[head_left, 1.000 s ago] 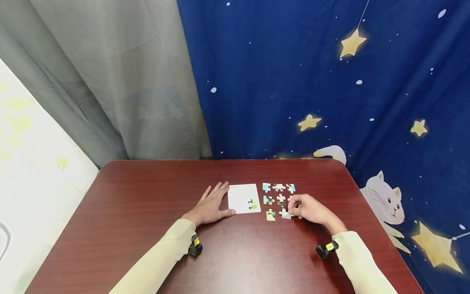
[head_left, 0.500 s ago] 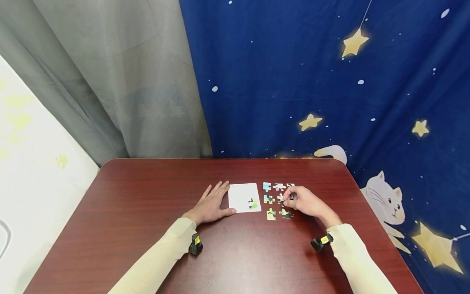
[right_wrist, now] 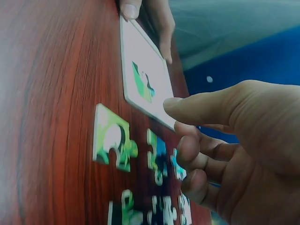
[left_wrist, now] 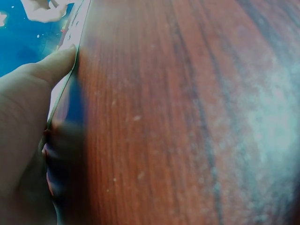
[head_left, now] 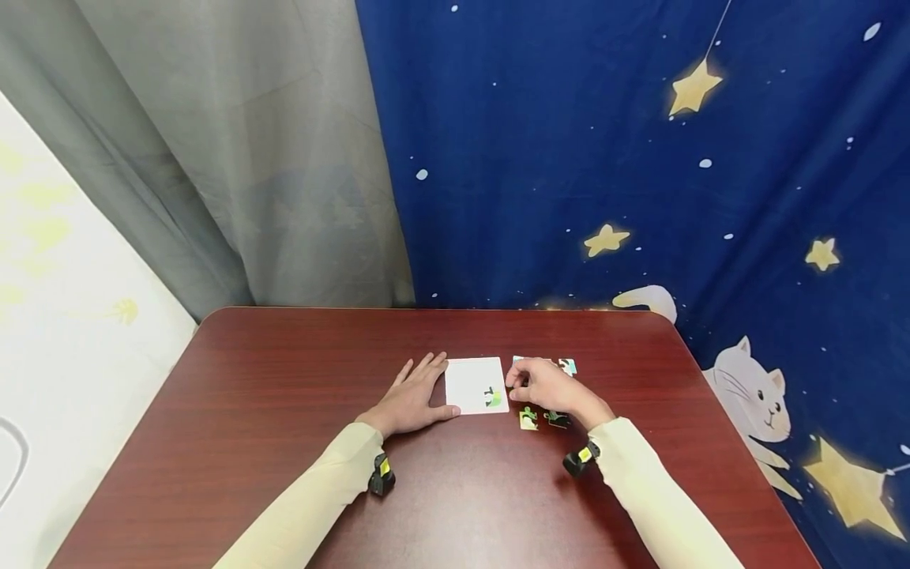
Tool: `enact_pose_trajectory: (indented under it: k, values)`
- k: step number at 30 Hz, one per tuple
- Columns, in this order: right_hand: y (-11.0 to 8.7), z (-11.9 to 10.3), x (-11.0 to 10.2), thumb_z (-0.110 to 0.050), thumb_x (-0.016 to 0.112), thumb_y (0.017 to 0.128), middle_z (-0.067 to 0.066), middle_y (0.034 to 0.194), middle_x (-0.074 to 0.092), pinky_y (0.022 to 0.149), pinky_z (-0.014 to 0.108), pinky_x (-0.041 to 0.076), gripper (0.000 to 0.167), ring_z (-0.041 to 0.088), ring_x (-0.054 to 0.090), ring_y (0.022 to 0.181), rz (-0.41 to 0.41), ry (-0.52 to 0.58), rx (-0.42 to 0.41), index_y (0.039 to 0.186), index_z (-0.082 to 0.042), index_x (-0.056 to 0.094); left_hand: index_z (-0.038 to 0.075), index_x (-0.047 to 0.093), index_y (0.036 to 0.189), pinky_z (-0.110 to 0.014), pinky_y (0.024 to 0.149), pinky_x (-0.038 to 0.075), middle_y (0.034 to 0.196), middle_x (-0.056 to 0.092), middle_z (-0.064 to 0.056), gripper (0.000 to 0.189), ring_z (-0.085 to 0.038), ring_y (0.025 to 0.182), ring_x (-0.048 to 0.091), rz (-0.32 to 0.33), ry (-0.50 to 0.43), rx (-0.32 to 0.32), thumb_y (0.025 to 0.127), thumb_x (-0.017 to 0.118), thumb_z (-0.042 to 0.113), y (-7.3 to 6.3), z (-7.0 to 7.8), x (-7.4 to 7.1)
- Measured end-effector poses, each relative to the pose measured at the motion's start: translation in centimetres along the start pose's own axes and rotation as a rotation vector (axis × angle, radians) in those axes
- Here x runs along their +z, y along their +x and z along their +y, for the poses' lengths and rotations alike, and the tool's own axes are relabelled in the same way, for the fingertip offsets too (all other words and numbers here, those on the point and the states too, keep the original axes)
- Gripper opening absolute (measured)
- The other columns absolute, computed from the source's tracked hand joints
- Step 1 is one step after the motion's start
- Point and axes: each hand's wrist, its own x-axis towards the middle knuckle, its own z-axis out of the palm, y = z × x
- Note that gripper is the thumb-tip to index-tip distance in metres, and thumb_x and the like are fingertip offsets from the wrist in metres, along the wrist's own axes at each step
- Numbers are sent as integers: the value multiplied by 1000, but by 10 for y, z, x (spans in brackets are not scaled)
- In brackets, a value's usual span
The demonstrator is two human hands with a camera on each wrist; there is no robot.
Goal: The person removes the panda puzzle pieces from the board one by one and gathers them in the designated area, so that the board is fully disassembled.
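Note:
In the head view, my left hand lies spread on the table at the left side of a white square puzzle board. Its thumb rests at the board's near corner. One green, black and white puzzle piece sits in the board's near right corner. My right hand hovers by the board's right edge, over loose jigsaw pieces. Its thumb and fingers are bent toward each other; I cannot tell whether a piece is between them. Below it in the right wrist view lies a green corner piece, among several other loose pieces.
The dark red wooden table runs back to a blue curtain with stars and a grey curtain. Two loose pieces, including a panda-patterned one, show in front of my right hand.
My right hand has moved left from the right-hand loose pieces, across the middle ones, to the board's right edge. The left hand keeps its place beside the board.

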Motion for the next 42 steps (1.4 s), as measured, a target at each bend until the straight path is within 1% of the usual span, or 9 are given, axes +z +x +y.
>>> enact_pose_trajectory:
  k: [6, 9, 13, 20, 25, 29, 33, 37, 42]
  values:
    - [13, -11, 5, -4, 78, 92, 1, 89, 68, 75, 25, 50, 12, 11, 58, 81, -52, -43, -17, 103, -5, 74, 9, 30, 169, -58, 137, 8, 180, 23, -6, 100, -28, 169, 16, 4, 0, 3, 96, 69, 65, 2, -1, 2]
    - [16, -14, 7, -4, 79, 93, 1, 89, 68, 75, 26, 49, 12, 11, 58, 81, -75, -52, -6, 104, -5, 74, 10, 30, 169, -58, 137, 7, 180, 23, -6, 100, -28, 170, 15, -1, 4, 5, 96, 68, 65, 2, 0, 3]
    - [20, -16, 10, -5, 80, 91, 2, 90, 70, 76, 26, 50, 13, 10, 58, 81, -87, -93, -1, 103, -7, 74, 10, 29, 170, -57, 138, 6, 180, 22, -5, 100, -27, 170, 14, -11, 10, 3, 96, 68, 65, 2, 1, 3]
    - [23, -15, 13, -5, 82, 88, 2, 89, 69, 77, 26, 50, 15, 9, 58, 81, -89, -138, -5, 100, -7, 74, 11, 26, 171, -57, 138, 2, 181, 19, -4, 103, -27, 170, 12, -12, -21, 4, 95, 69, 66, 6, -6, 9]
    - [23, -16, 13, -6, 82, 88, 2, 92, 69, 78, 28, 51, 15, 11, 59, 83, -77, -129, 15, 99, -8, 71, 10, 27, 170, -58, 137, 4, 181, 20, -6, 102, -28, 170, 13, -4, -24, 8, 95, 69, 65, 5, -6, 8]
    - [24, -18, 13, -7, 78, 92, 0, 94, 70, 78, 28, 50, 11, 11, 58, 82, -63, -120, 30, 99, -10, 69, 8, 30, 169, -58, 137, 5, 180, 23, -8, 102, -30, 169, 15, 10, -24, 20, 94, 70, 63, 5, -6, 9]
    - [23, -20, 11, -7, 74, 97, 1, 88, 70, 69, 27, 48, 5, 11, 56, 73, -57, -81, 14, 98, -9, 70, 6, 31, 168, -60, 136, 7, 179, 25, -10, 101, -32, 169, 17, 20, -23, 27, 94, 71, 62, 5, -6, 8]
    - [20, -19, 8, -8, 74, 98, 1, 83, 69, 62, 26, 46, 5, 11, 53, 68, -53, -19, 15, 95, -11, 71, 8, 29, 169, -56, 138, 4, 180, 21, -7, 102, -29, 170, 13, 5, -15, 12, 94, 70, 64, 5, -7, 8]
    - [12, -16, -1, -8, 75, 97, 0, 88, 72, 62, 26, 46, 8, 11, 54, 68, -26, 9, 10, 93, -13, 70, 6, 32, 168, -59, 137, 6, 179, 25, -9, 101, -32, 169, 17, 26, -37, 24, 94, 72, 61, 3, -6, 7]
